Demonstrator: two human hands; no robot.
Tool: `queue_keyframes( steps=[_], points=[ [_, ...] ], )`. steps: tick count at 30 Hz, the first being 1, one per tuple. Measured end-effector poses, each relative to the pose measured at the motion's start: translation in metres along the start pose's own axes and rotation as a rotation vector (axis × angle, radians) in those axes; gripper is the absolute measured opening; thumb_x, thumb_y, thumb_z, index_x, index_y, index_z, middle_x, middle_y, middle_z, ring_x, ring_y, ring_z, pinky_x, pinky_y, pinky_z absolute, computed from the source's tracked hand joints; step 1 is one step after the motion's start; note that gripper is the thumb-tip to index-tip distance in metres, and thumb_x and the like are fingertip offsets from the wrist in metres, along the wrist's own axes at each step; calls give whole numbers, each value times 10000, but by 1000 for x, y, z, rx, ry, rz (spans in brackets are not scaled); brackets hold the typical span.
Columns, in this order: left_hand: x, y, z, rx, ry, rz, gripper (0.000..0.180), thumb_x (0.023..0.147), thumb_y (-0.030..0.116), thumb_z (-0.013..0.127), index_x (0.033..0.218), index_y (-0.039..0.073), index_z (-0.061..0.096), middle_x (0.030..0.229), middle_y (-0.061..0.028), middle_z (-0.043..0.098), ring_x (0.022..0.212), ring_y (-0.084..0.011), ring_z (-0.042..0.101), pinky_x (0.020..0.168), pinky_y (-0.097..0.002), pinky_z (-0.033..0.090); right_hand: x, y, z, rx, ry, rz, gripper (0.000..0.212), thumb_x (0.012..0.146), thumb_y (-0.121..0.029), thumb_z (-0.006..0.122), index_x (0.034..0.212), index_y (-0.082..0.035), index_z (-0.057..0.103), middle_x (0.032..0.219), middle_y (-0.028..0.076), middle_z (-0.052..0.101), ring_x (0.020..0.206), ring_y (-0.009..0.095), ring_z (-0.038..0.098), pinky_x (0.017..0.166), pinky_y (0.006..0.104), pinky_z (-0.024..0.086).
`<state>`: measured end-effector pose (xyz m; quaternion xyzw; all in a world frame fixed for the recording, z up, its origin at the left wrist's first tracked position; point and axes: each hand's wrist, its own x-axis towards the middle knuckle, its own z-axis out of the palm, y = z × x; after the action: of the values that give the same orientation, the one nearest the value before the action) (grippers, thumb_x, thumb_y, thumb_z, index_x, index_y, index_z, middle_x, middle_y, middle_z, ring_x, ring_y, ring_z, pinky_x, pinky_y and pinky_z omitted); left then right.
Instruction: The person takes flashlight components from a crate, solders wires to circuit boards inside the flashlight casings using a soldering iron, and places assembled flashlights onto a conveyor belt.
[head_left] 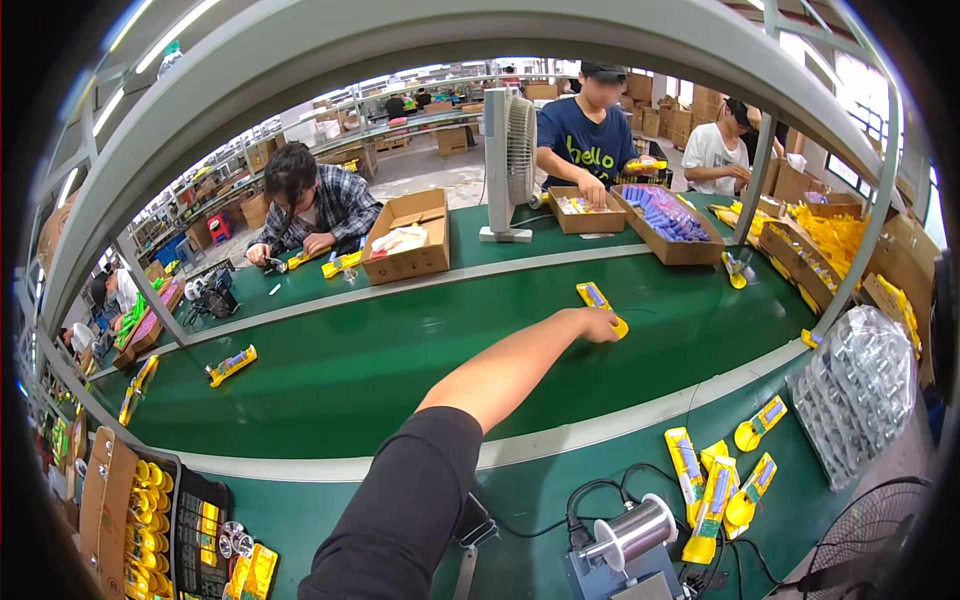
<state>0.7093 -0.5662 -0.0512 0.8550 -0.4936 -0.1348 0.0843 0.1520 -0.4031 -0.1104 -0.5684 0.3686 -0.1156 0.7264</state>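
Observation:
My left arm reaches up and to the right across the green conveyor belt [330,370]. At its end, my left hand [598,325] closes on the near end of a yellow plastic housing [592,294] with a blue-violet cylinder inside. The fingertips are partly hidden behind the hand. Several similar yellow housings [712,505] lie on the green bench at the lower right, some overlapping. My right hand is out of view.
A wire spool [632,535] on a grey-blue device stands at the near bench, cables around it. A bagged stack of metallic parts [858,390] and a black fan [870,535] are at right. A box of yellow parts [110,510] is lower left. Co-workers sit across the belt.

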Motion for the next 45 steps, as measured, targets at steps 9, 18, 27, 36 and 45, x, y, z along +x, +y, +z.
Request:
queue_keyframes(
  steps=[9,18,27,36,45],
  points=[
    [-65,-11,-26,-161,394,-269,234,678,254,634,641,23,628,641,-111,616,582,-208,595,573,-314,475,11,37,-10,188,-56,-23,208,826,-107,545,985,-18,445,708,67,565,631,123,535,583,256,448],
    [-451,76,-60,-319,704,-509,127,750,126,594,720,2,597,626,-44,592,553,-81,545,495,-218,417,17,-26,28,404,17,-187,167,798,-81,516,933,-33,431,735,92,508,566,137,470,509,286,411],
    [-639,182,126,-453,713,-844,96,745,118,638,712,34,610,648,-68,575,567,-166,560,492,-264,429,12,-22,25,201,99,-447,186,824,-190,510,874,-20,456,728,102,489,578,170,473,506,286,408],
    [-671,188,115,-539,532,-639,388,799,213,585,1168,117,509,905,-73,572,782,-210,575,681,-282,470,23,-17,13,-376,258,-849,391,877,-331,443,856,55,500,752,134,473,614,217,474,444,297,370],
    [-692,62,104,9,874,-841,404,663,-67,485,1050,32,548,1007,-135,530,936,-296,495,835,-360,405,21,-27,27,-397,286,-1136,276,874,-177,483,798,88,487,754,170,510,556,246,483,433,316,387]
  ],
)
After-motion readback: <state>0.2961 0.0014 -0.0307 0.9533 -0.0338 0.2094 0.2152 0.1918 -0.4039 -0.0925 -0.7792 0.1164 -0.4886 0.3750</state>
